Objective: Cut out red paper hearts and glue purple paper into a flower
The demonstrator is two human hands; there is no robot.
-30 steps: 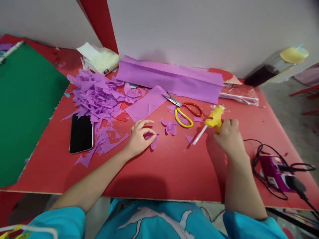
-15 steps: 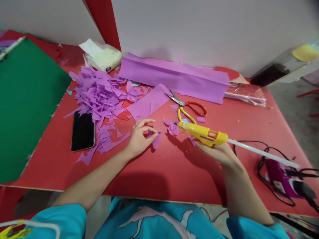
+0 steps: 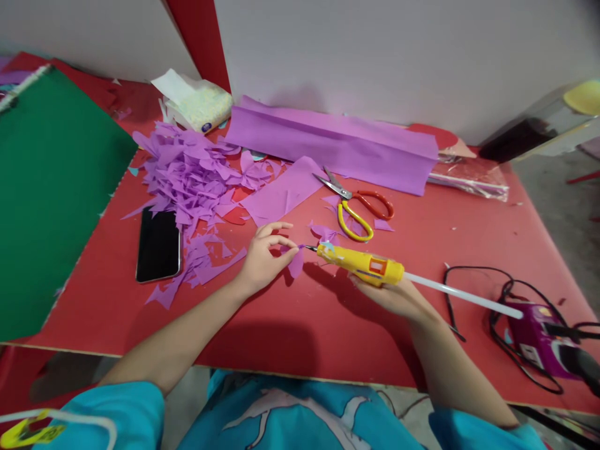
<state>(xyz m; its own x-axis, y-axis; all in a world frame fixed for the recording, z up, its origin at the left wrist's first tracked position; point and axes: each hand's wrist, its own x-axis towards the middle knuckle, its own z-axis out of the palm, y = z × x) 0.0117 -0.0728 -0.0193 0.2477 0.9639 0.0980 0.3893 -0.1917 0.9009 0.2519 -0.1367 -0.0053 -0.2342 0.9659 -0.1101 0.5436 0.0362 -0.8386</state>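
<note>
Between thumb and fingertip, my left hand (image 3: 263,261) pinches a small purple paper piece (image 3: 295,265) with a twisted tip, just above the red tabletop (image 3: 262,312). My right hand (image 3: 384,294) is wrapped round a yellow glue gun (image 3: 359,260), with a long clear glue stick (image 3: 462,292) jutting from its back end. The gun's metal nozzle meets the twisted tip of the paper piece, or is very close to it. Behind the nozzle lies another purple paper piece (image 3: 324,234). Scissors (image 3: 347,194) with red and yellow handles rest open beyond the gun.
A heap of purple paper cutouts (image 3: 182,169) partly covers a black phone (image 3: 158,245) at left. Folded purple sheets (image 3: 332,147) lie along the wall, beside a tissue pack (image 3: 204,106). A green board (image 3: 60,206) stands far left; a purple power box (image 3: 539,337) with cables sits right.
My right hand has brought the glue gun left and slightly down, so its nozzle now reaches the paper tip. My left hand holds nearly the same place.
</note>
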